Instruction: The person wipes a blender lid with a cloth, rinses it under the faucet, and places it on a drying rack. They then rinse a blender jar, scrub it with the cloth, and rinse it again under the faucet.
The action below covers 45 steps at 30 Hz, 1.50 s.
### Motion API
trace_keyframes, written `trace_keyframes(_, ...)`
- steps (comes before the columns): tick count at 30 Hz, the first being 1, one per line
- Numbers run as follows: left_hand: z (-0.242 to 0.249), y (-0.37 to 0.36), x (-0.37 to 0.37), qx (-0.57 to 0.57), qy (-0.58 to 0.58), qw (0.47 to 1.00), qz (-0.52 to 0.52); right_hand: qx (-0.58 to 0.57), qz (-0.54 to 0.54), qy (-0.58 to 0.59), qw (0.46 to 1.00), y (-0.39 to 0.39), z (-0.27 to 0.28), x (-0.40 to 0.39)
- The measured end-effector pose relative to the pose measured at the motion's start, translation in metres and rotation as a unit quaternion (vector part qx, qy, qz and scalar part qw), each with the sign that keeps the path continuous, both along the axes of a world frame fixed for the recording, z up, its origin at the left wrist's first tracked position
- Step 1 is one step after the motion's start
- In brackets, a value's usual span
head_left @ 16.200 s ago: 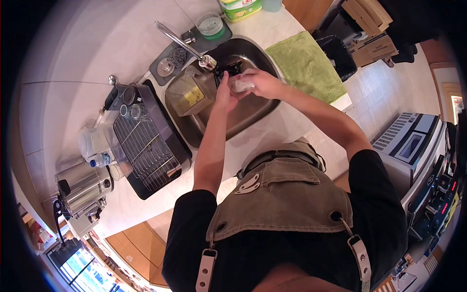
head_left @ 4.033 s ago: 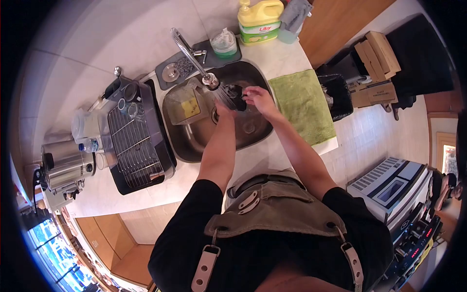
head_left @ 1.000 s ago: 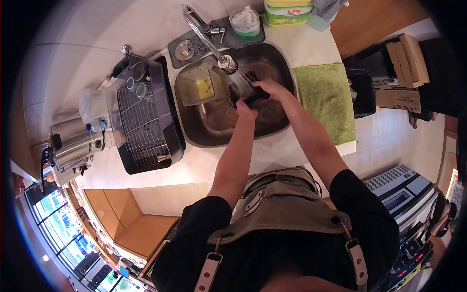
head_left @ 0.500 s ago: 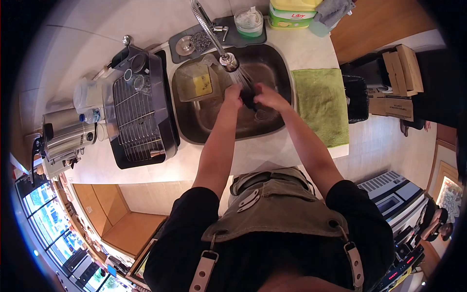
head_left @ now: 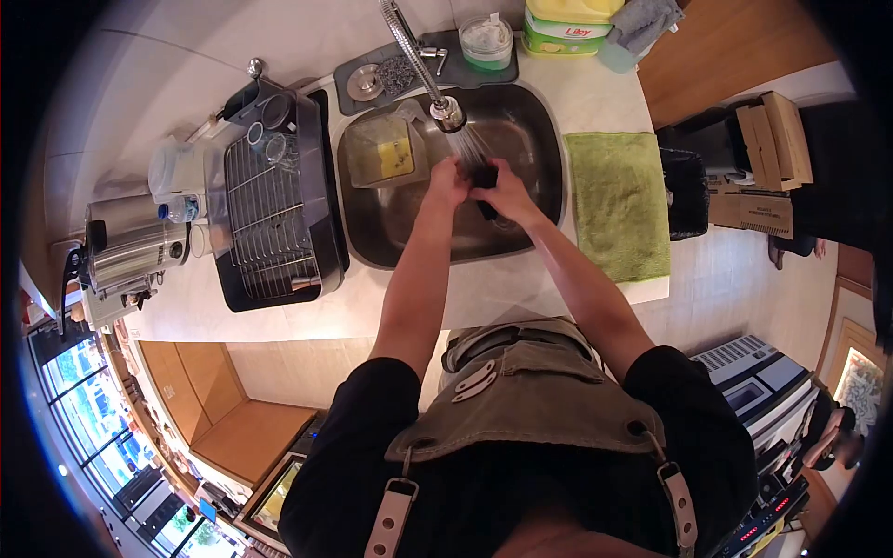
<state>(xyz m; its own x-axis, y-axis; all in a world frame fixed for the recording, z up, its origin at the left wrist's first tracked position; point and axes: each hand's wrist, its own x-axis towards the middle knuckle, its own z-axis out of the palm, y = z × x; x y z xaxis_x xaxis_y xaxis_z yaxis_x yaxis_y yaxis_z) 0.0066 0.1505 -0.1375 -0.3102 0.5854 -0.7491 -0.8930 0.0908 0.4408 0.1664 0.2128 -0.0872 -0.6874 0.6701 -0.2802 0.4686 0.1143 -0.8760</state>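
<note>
Over the sink (head_left: 391, 237), my left hand (head_left: 448, 181) and my right hand (head_left: 505, 192) are closed on a small black object (head_left: 484, 179) between them. Its exact kind I cannot make out. Water runs onto it from the faucet's spray head (head_left: 447, 113) just above. Below my right hand a clear glass-like item shows faintly on the sink floor. To the left of my hands, a clear plastic container (head_left: 361, 167) with a yellow sponge (head_left: 395, 157) in it sits in the sink.
A dish rack (head_left: 270, 223) with glasses stands left of the sink, and a green cloth (head_left: 617, 206) lies on the right. Behind are a tub (head_left: 486, 45), a steel scrubber (head_left: 397, 76) and a yellow-green detergent jug (head_left: 563, 33).
My hands have come closer together around the black object, which now shows more plainly between them. The view has shifted slightly, and the water still runs.
</note>
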Motion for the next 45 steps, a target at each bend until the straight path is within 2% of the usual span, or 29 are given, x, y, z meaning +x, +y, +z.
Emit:
trace_keyframes(2,0.029,0.009,0.009,-0.016,0.047,0.998,-0.037,-0.017,0.019,0.035,0.999,-0.002,-0.017,0.008)
trace_keyframes(5,0.049,-0.004,0.026,-0.004,0.149,0.984,-0.093,-0.172,-0.014,0.113,0.978,0.021,-0.029,0.013)
trace_keyframes(8,0.046,-0.018,0.037,-0.012,0.198,0.973,-0.120,-0.279,-0.063,-0.040,0.958,0.032,0.058,0.000)
trace_keyframes(10,0.006,-0.032,0.027,0.050,0.100,0.991,-0.074,-0.157,-0.016,-0.084,0.984,0.034,0.029,-0.013)
trace_keyframes(12,0.003,-0.033,0.019,0.028,0.027,0.999,-0.037,-0.018,0.072,-0.106,0.992,0.034,0.016,-0.019)
trace_keyframes(14,0.034,-0.022,0.019,-0.075,-0.025,0.997,-0.014,0.006,0.043,-0.090,0.995,0.017,0.028,-0.012)
trace_keyframes(18,0.042,-0.010,0.009,-0.049,0.034,0.994,-0.087,0.063,0.032,-0.027,0.997,-0.014,0.026,0.007)
trace_keyframes(20,0.046,-0.008,0.003,-0.064,0.087,0.983,-0.147,0.002,-0.017,0.041,0.999,-0.013,0.017,0.011)
trace_keyframes(21,0.045,-0.009,0.006,-0.044,0.091,0.988,-0.115,-0.052,-0.036,0.078,0.995,-0.005,-0.010,0.010)
trace_keyframes(22,0.043,-0.011,0.013,-0.025,0.095,0.992,-0.084,-0.105,-0.056,0.114,0.986,-0.001,-0.012,0.007)
trace_keyframes(23,0.041,-0.014,0.018,-0.006,0.100,0.994,-0.053,-0.144,-0.087,0.093,0.981,0.005,-0.014,0.006)
trace_keyframes(25,0.052,-0.021,0.028,-0.069,0.200,0.968,-0.139,-0.219,-0.148,0.051,0.963,0.020,0.028,-0.002)
trace_keyframes(26,0.056,-0.024,0.031,-0.101,0.248,0.947,-0.180,-0.265,-0.136,0.056,0.953,0.025,0.032,-0.005)
trace_keyframes(28,0.035,-0.031,0.034,-0.035,0.393,0.887,-0.238,-0.356,-0.110,0.065,0.926,0.038,0.031,-0.015)
trace_keyframes(29,0.022,-0.035,0.034,-0.002,0.461,0.847,-0.263,-0.347,-0.082,0.038,0.933,0.042,0.027,-0.022)
trace_keyframes(31,0.030,-0.042,0.035,-0.012,0.472,0.835,-0.282,-0.327,-0.025,-0.019,0.944,0.043,0.009,-0.034)
trace_keyframes(32,0.035,-0.043,0.035,-0.015,0.478,0.829,-0.291,-0.209,-0.017,-0.039,0.977,0.039,0.005,-0.036)
trace_keyframes(33,0.033,-0.042,0.033,0.003,0.363,0.905,-0.223,-0.087,-0.009,-0.058,0.994,0.032,0.005,-0.037)
trace_keyframes(34,0.031,-0.041,0.029,0.022,0.239,0.959,-0.149,0.036,-0.001,-0.077,0.996,0.025,0.006,-0.036)
trace_keyframes(35,0.029,-0.040,0.024,0.040,0.110,0.991,-0.071,0.026,0.025,-0.071,0.997,0.022,0.008,-0.034)
trace_keyframes(38,0.027,-0.018,0.003,-0.057,-0.010,0.995,0.081,0.099,0.009,-0.057,0.993,-0.011,0.032,-0.016)
trace_keyframes(39,0.034,-0.015,0.002,-0.064,0.007,0.996,0.058,0.065,-0.001,-0.017,0.998,-0.017,0.020,-0.008)
trace_keyframes(42,0.050,-0.006,0.005,-0.066,0.067,0.995,-0.013,0.058,-0.043,0.000,0.997,-0.032,0.021,0.009)
trace_keyframes(45,0.042,-0.008,0.014,-0.037,0.128,0.987,-0.087,-0.067,-0.041,0.125,0.989,-0.008,-0.028,0.012)
